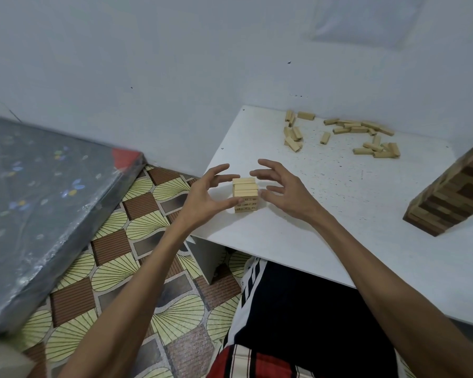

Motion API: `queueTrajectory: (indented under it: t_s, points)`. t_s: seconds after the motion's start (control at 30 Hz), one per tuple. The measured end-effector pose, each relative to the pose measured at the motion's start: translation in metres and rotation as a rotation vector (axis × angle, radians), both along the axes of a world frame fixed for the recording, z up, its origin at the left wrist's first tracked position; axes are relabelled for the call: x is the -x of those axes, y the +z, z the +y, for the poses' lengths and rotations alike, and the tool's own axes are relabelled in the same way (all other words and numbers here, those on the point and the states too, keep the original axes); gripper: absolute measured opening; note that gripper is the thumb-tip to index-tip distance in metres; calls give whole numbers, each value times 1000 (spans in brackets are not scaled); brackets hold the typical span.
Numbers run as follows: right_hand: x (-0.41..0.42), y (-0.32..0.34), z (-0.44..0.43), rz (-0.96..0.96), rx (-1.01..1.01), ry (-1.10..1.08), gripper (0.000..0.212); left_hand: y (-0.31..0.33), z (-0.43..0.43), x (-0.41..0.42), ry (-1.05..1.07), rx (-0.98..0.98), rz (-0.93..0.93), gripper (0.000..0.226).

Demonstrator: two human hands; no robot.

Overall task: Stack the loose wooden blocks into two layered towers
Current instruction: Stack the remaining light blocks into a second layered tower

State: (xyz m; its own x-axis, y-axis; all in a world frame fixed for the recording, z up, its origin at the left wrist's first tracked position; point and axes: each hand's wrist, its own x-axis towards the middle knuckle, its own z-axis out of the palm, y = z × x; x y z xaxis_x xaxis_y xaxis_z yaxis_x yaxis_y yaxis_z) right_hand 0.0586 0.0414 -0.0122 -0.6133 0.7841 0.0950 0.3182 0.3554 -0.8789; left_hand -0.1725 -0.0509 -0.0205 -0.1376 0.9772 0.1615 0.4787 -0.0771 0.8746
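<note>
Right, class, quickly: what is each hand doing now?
Left hand: open, beside the small tower, holding nothing.
Right hand: open, holding nothing.

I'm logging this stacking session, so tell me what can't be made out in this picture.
Head view:
- dark tower: top cut off by the right edge.
- small tower: printed numbers too small to read; whether the left hand touches it is unclear.
- loose blocks: overlapping, count unclear.

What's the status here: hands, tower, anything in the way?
Both open: left hand and right hand flank short light tower. Far side, loose blocks scattered. At right, dark tower stands clear.
</note>
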Motion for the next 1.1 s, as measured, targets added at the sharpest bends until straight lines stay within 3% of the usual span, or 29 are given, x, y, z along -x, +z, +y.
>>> queueTrajectory:
  t_s: [0.17, 0.7, 0.9, 1.1]
  points:
    - [4, -1, -2, 68, 19, -102, 50, 1, 0, 1, 8, 1, 3, 85]
    - [7, -2, -2, 50, 34, -117, 52, 1, -2, -1, 16, 0, 26, 82]
    - [3, 0, -3, -2, 30, 26, 67, 1, -3, -1, 22, -14, 22, 83]
    - [5, -1, -4, -20, 39, 33, 74, 1, -5, 0, 21, -26, -7, 80]
